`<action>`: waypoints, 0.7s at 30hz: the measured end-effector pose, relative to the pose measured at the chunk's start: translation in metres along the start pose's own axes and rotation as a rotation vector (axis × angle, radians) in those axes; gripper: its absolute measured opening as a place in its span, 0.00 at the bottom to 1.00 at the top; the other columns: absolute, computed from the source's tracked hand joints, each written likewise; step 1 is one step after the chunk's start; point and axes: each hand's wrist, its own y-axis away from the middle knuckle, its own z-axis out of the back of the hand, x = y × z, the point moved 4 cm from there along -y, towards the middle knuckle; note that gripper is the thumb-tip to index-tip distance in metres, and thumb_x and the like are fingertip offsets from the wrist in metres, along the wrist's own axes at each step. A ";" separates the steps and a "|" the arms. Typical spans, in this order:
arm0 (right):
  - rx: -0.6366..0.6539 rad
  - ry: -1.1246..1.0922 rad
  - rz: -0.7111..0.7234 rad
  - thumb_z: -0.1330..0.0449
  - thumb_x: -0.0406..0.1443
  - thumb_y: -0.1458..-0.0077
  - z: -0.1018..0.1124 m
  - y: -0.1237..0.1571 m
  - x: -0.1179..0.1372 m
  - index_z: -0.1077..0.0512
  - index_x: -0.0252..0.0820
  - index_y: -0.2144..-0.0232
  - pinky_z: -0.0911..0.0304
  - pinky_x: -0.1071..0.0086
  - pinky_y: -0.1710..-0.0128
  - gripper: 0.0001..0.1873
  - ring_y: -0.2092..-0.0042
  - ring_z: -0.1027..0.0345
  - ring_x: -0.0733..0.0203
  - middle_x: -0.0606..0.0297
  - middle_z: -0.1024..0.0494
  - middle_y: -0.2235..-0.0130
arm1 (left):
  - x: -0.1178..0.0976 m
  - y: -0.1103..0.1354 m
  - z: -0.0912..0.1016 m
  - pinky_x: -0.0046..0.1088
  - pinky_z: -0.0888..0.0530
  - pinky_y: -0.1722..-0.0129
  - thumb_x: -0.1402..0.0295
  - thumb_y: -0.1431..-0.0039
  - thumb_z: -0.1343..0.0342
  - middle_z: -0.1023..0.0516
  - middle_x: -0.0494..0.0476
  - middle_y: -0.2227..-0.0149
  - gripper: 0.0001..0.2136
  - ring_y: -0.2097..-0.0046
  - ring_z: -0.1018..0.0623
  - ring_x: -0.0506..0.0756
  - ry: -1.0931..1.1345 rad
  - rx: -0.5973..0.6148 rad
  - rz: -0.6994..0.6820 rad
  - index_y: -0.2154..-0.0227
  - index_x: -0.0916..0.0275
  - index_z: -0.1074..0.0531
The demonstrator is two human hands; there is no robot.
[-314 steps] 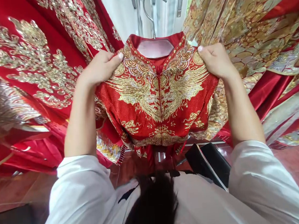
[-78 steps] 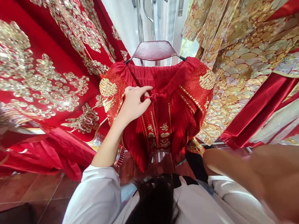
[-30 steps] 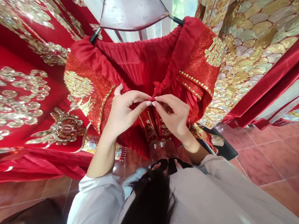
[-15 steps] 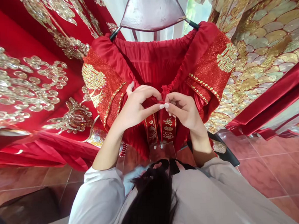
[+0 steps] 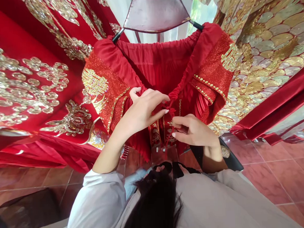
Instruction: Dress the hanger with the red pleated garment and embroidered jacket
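A red pleated skirt with gold embroidery and gold-studded trim hangs by its gathered waistband from a chair back. At the front of the waistband a thin red drawstring is looped or knotted; its exact form is hard to make out. My left hand is curled at the waistband's left end, its forefinger and thumb closed about the drawstring by the knot. Lower and to the right, my right hand has bent fingers and holds a hanging end of that string between forefinger and thumb.
Red garments with silvery beadwork hang close on the left. Gold scale-patterned cloth fills the right, above a red-framed panel. A dark bag rests at lower left, with red tiles underfoot.
My right hand has moved down and right, away from my left fingertips. A knot or loop in the drawstring now shows between the hands. My left hand stays at the waistband.
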 end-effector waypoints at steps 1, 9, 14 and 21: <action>-0.009 0.021 -0.022 0.43 0.34 0.48 0.002 -0.001 0.000 0.45 0.38 0.79 0.58 0.75 0.76 0.14 0.78 0.59 0.74 0.74 0.49 0.81 | 0.000 -0.001 -0.001 0.44 0.49 0.44 0.66 0.36 0.49 0.24 0.53 0.58 0.07 0.55 0.28 0.56 -0.011 0.007 -0.011 0.59 0.57 0.28; -0.620 -0.002 0.083 0.42 0.33 0.45 0.016 -0.009 0.008 0.45 0.36 0.83 0.48 0.75 0.72 0.20 0.73 0.45 0.72 0.68 0.37 0.75 | 0.007 -0.001 -0.003 0.43 0.47 0.48 0.64 0.36 0.48 0.23 0.52 0.66 0.07 0.61 0.28 0.54 -0.009 -0.093 0.018 0.60 0.56 0.26; -0.620 -0.535 0.197 0.40 0.40 0.44 0.017 -0.011 -0.007 0.40 0.34 0.84 0.45 0.79 0.77 0.23 0.75 0.42 0.75 0.67 0.36 0.72 | 0.004 -0.003 -0.004 0.43 0.48 0.47 0.63 0.35 0.51 0.23 0.51 0.67 0.10 0.62 0.28 0.54 0.020 -0.076 -0.001 0.63 0.55 0.24; -0.265 -1.025 0.122 0.33 0.37 0.52 0.009 -0.016 -0.019 0.48 0.35 0.83 0.61 0.82 0.87 0.25 0.83 0.56 0.81 0.73 0.42 0.75 | 0.001 -0.004 -0.004 0.44 0.48 0.47 0.62 0.34 0.52 0.23 0.51 0.69 0.12 0.61 0.27 0.55 0.035 -0.056 -0.023 0.66 0.57 0.25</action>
